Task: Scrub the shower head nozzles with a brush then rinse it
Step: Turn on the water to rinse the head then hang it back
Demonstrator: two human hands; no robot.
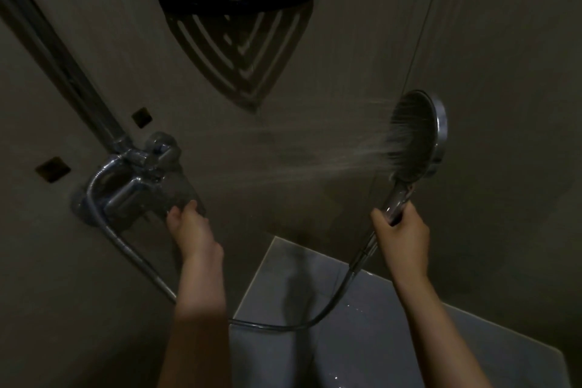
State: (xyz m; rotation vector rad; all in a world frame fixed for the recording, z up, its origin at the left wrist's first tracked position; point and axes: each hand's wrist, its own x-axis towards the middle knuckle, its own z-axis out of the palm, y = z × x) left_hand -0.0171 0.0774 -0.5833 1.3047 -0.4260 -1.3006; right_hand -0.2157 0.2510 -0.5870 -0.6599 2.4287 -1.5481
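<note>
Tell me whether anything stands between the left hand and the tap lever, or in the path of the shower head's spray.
Nothing visible. The left hand touches the tap lever; the right hand grips the shower head, whose spray runs free toward the wall.

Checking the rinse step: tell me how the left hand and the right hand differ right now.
The right hand grips the shower head by its handle, fingers curled round it; the left hand reaches to the mixer tap, its grip unclear. The right hand holds a thing free of the wall, spraying leftward; the left hand meets a fixture on the wall. Both are bare, and the hose links tap and head.
</note>
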